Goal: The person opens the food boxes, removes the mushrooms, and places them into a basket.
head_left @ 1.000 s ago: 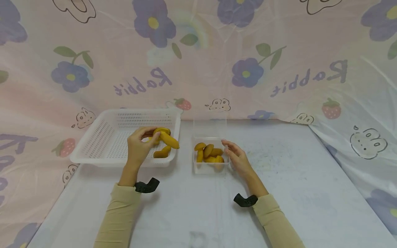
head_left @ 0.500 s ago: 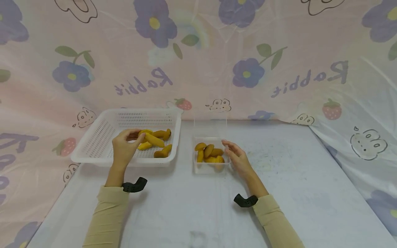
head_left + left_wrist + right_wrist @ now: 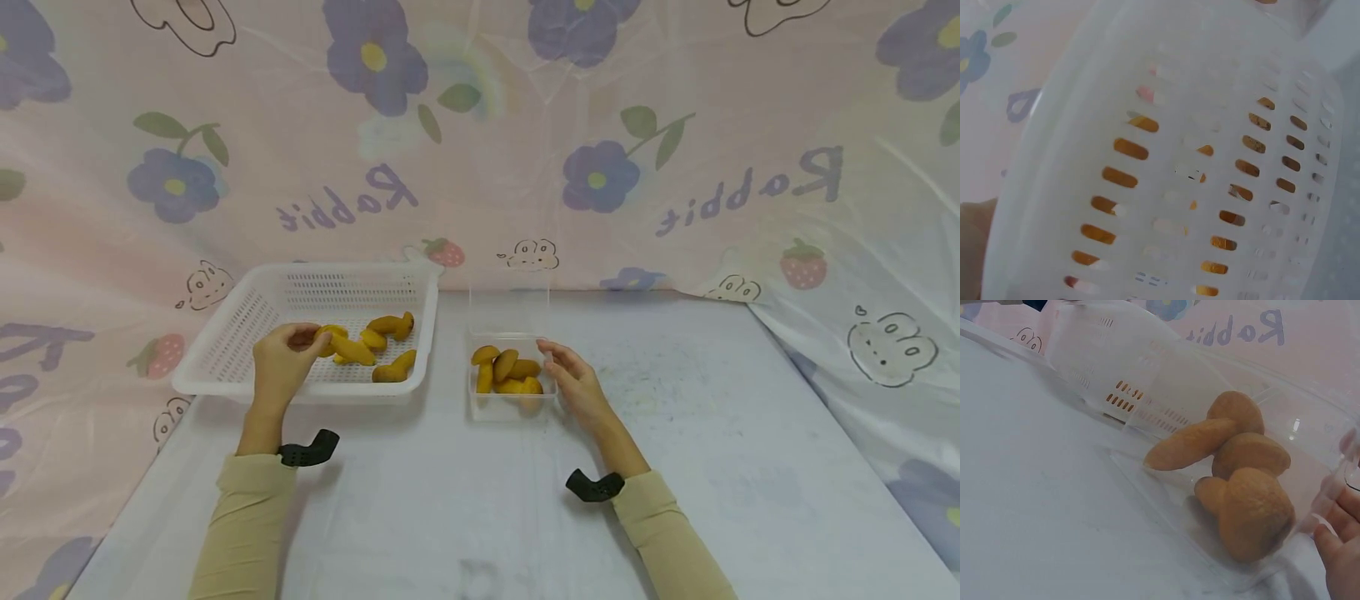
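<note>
My left hand (image 3: pixel 283 360) is inside the white perforated basket (image 3: pixel 225 387) and pinches a yellow-brown mushroom (image 3: pixel 354 351) between thumb and fingers, its stem pointing right. More mushrooms (image 3: pixel 390 326) lie on the basket floor to the right of it. In the left wrist view the basket wall (image 3: pixel 1166 219) covers most of the scene, with yellow-brown patches showing through its slots. My right hand (image 3: pixel 579 385) rests its extended fingers against the right side of a clear plastic box (image 3: pixel 513 407). Several mushrooms (image 3: pixel 1254 515) lie in that box, and its lid (image 3: pixel 510 302) stands raised at the back.
A white cloth (image 3: pixel 450 500) covers the table. Behind it hangs a pink curtain (image 3: pixel 480 192) with flowers and rabbits, meeting the table just behind the basket and box. Each wrist wears a black camera mount (image 3: pixel 311 450).
My left hand has moved left and lower in the basket, carrying the mushroom. Mushrooms it hid at the basket's right side now show. My right hand has stayed at the box.
</note>
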{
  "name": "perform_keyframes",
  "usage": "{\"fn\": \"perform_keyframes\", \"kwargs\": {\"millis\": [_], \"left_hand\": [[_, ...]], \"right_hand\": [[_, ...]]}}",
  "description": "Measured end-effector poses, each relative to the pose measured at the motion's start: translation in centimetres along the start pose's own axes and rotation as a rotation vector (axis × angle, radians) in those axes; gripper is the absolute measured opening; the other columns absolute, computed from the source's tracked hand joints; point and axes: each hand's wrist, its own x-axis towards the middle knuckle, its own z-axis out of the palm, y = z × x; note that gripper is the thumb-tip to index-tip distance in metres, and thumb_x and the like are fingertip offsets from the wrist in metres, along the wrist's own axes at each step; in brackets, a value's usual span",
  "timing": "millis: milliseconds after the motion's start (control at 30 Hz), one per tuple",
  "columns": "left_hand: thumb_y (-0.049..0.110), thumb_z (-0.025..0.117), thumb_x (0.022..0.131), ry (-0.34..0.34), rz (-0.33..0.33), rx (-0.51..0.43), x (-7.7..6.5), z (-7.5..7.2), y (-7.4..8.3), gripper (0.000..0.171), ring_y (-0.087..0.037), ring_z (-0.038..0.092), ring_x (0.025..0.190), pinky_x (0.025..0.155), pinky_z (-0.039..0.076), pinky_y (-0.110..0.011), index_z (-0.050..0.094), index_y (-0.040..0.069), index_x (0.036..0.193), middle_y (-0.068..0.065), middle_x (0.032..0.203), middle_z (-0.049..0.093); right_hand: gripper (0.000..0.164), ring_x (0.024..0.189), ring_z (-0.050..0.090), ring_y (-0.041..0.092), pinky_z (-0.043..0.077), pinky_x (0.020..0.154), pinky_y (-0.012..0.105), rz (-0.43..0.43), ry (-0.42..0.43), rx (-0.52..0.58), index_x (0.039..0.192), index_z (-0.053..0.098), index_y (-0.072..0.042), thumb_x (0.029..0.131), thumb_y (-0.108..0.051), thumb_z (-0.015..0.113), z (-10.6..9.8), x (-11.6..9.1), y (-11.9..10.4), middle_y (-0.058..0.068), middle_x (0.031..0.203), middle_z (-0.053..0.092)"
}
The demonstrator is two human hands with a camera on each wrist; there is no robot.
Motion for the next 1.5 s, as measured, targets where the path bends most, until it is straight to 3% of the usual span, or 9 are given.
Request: {"fn": "perform_keyframes", "kwargs": {"millis": [133, 267, 367, 500, 633, 833, 933, 1133, 1500], "left_hand": [[0.013, 0.071, 0.086, -0.027, -0.021, 0.046, -0.1, -0.1, 0.0, 0.025, 0.022, 0.047, 0.066, 0.062, 0.039, 0.007, 0.07, -0.009, 0.099, -0.028, 0.094, 0.071], [0.015, 0.069, 0.088, -0.058, -0.039, 0.095, -0.1, -0.1, 0.1, 0.026, -0.006, 0.066, 0.071, 0.062, 0.039, 0.004, 0.071, -0.008, 0.1, -0.027, 0.095, 0.072], [0.02, 0.066, 0.091, -0.092, -0.064, 0.139, -0.1, -0.2, 0.2, 0.03, -0.033, 0.07, 0.082, 0.064, 0.044, -0.005, 0.071, -0.007, 0.102, -0.027, 0.096, 0.073], [0.027, 0.061, 0.094, -0.138, -0.102, 0.181, -0.1, -0.2, 0.2, 0.036, -0.039, 0.07, 0.089, 0.07, 0.055, -0.028, 0.072, -0.006, 0.104, -0.027, 0.098, 0.073], [0.027, 0.059, 0.095, -0.136, -0.125, 0.186, -0.1, -0.2, 0.2, 0.036, -0.038, 0.07, 0.09, 0.075, 0.057, -0.034, 0.071, -0.006, 0.105, -0.026, 0.1, 0.073], [0.023, 0.058, 0.096, -0.095, -0.115, 0.164, -0.2, -0.2, 0.1, 0.033, -0.036, 0.069, 0.087, 0.064, 0.04, -0.004, 0.071, -0.006, 0.104, -0.027, 0.098, 0.072], [0.022, 0.058, 0.095, -0.067, -0.109, 0.141, -0.1, -0.2, 0.0, 0.032, -0.016, 0.068, 0.072, 0.057, 0.038, 0.0, 0.072, -0.006, 0.102, -0.026, 0.094, 0.073], [0.019, 0.059, 0.095, -0.018, -0.091, 0.095, 0.0, -0.2, 0.1, 0.029, 0.024, 0.041, 0.061, 0.057, 0.037, 0.0, 0.072, -0.005, 0.1, -0.025, 0.09, 0.073], [0.024, 0.058, 0.096, -0.063, -0.076, -0.003, -0.5, -0.1, 2.8, 0.031, 0.026, 0.046, 0.068, 0.064, 0.041, 0.005, 0.071, -0.003, 0.107, -0.025, 0.096, 0.073]], "right_hand": [[0.046, 0.15, 0.022, 0.024, 0.013, 0.126, 0.042, 0.0, 0.001, 0.004, 0.141, 0.037, 0.005, 0.101, -0.017, 0.047, 0.0, 0.0, 0.0, 0.017, 0.157, 0.03], [0.046, 0.15, 0.023, 0.023, 0.014, 0.127, 0.042, 0.002, 0.003, 0.001, 0.141, 0.037, 0.005, 0.101, -0.016, 0.047, 0.1, 0.0, -0.1, 0.018, 0.157, 0.03], [0.046, 0.151, 0.021, 0.026, 0.013, 0.127, 0.043, 0.002, -0.001, 0.004, 0.142, 0.036, 0.005, 0.102, -0.016, 0.047, 0.1, -0.1, -0.2, 0.019, 0.157, 0.029], [0.046, 0.151, 0.02, 0.027, 0.013, 0.127, 0.043, 0.006, 0.0, -0.003, 0.142, 0.037, 0.004, 0.102, -0.015, 0.046, 0.1, -0.1, -0.2, 0.018, 0.157, 0.029], [0.045, 0.151, 0.02, 0.027, 0.014, 0.127, 0.044, 0.003, 0.002, -0.011, 0.142, 0.037, 0.004, 0.102, -0.013, 0.046, 0.1, -0.1, -0.1, 0.018, 0.157, 0.03], [0.043, 0.151, 0.02, 0.026, 0.012, 0.127, 0.046, -0.002, 0.001, -0.012, 0.142, 0.037, 0.004, 0.102, -0.012, 0.044, 0.1, -0.1, -0.2, 0.019, 0.157, 0.029], [0.043, 0.151, 0.019, 0.026, 0.012, 0.127, 0.046, -0.005, 0.0, -0.009, 0.141, 0.037, 0.005, 0.102, -0.012, 0.044, 0.1, -0.1, -0.2, 0.019, 0.157, 0.029], [0.045, 0.151, 0.02, 0.027, 0.014, 0.127, 0.044, -0.01, 0.001, -0.014, 0.141, 0.038, 0.005, 0.102, -0.014, 0.046, 0.1, -0.1, -0.1, 0.019, 0.157, 0.03], [0.047, 0.153, 0.013, 0.024, 0.006, 0.128, 0.046, -0.012, -0.015, 0.04, 0.141, 0.035, 0.007, 0.101, -0.015, 0.048, 0.0, -0.2, -0.1, 0.014, 0.156, 0.034]]}}
